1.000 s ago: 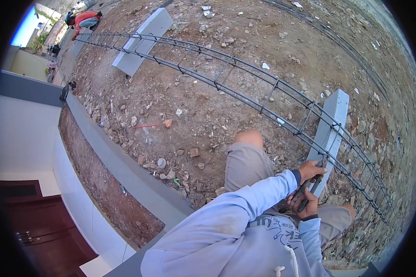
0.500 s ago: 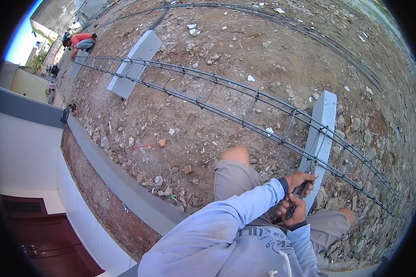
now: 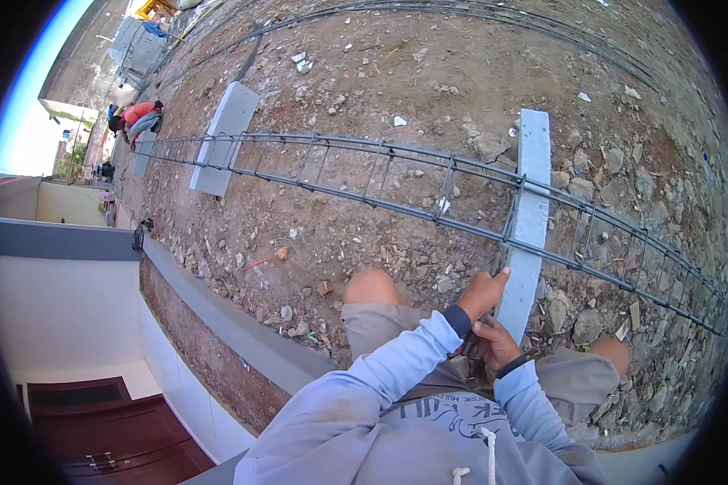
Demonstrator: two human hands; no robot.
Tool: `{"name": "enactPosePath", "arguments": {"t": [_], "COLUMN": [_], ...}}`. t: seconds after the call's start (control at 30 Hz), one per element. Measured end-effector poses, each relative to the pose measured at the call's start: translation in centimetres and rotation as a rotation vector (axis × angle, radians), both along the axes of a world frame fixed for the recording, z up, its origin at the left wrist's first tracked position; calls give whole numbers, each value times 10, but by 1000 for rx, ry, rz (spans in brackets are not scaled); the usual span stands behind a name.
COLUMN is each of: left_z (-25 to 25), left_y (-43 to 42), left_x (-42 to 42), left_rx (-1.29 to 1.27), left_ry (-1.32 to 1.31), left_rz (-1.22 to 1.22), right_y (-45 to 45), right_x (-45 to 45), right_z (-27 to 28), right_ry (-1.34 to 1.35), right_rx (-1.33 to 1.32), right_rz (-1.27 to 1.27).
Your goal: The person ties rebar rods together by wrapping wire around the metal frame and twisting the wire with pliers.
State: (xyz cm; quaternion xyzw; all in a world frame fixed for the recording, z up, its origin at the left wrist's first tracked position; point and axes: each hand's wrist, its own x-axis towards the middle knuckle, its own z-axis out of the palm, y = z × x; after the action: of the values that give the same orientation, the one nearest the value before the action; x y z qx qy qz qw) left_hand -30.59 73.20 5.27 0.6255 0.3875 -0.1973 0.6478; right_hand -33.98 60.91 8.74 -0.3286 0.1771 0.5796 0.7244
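Observation:
A long rebar cage (image 3: 364,196) of parallel bars and square stirrups runs across the ground, resting on pale blocks. My left hand (image 3: 483,293) is closed around dark pliers (image 3: 499,260), just below the cage's near bar beside the nearest block (image 3: 529,214). The tips of the pliers are close to that bar at a stirrup; whether they touch it is unclear. My right hand (image 3: 497,343) is closed just behind the left one, on the handle end of the pliers. Most of the handles are hidden by my fingers.
Another pale block (image 3: 225,137) supports the cage farther off. A crouching person (image 3: 140,121) in a red top is at its far end. Loose bars (image 3: 453,10) lie along the back. Rubble covers the ground. A low grey kerb (image 3: 226,303) and a white wall (image 3: 65,315) stand on the left.
The view has turned, shifting the nearest block leftward. My hands have moved left relative to that block, and the pliers' jaws, plainly visible before, are now partly hidden near the bar.

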Motion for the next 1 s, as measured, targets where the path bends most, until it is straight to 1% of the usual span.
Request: {"name": "enactPosePath", "arguments": {"t": [0.07,0.13,0.2,0.27,0.3,0.33,0.4,0.43,0.53,0.57,0.67,0.7,0.8,0.87,0.93,0.97,1.0], "left_z": [24,21,31,-4,-12,15,104,127,157,160,177,176,220,237,256,266,286], "left_y": [-9,-15,-28,-42,-45,-44,-32,-30,-35,-32,-28,-28,-22,-6,14,25,43], "left_x": [3,6,11,7,4,6,16,14,-1,-12,-48,-62,-87,-108,-131,-140,-146], "left_rx": [129,174,118,447,621,431,47,-135,-120,-102,115,67,16,-14,-33,-18,-28], "left_ry": [2,71,45,35,35,29,8,46,-34,-5,-24,-31,-14,17,32,-9,-18], "left_rz": [54,77,184,164,161,181,235,317,518,522,462,508,538,514,508,546,537], "right_y": [-11,-20,-26,-25,-26,-28,-40,-48,-42,-32,-11,-11,-3,-3,3,3,11], "right_x": [10,27,32,37,41,49,70,78,77,75,68,67,65,59,45,40,34], "right_z": [11,29,21,20,24,30,44,44,56,62,81,85,133,156,190,207,234], "right_ry": [-35,5,-227,-275,-299,-147,157,224,247,228,-29,7,17,-39,-88,-63,-75], "right_rx": [-40,0,-198,-242,-252,-156,27,158,112,-69,-456,-414,-511,-586,-676,-701,-751], "right_rz": [96,91,259,304,337,316,272,225,185,259,407,412,494,574,634,644,665]}}
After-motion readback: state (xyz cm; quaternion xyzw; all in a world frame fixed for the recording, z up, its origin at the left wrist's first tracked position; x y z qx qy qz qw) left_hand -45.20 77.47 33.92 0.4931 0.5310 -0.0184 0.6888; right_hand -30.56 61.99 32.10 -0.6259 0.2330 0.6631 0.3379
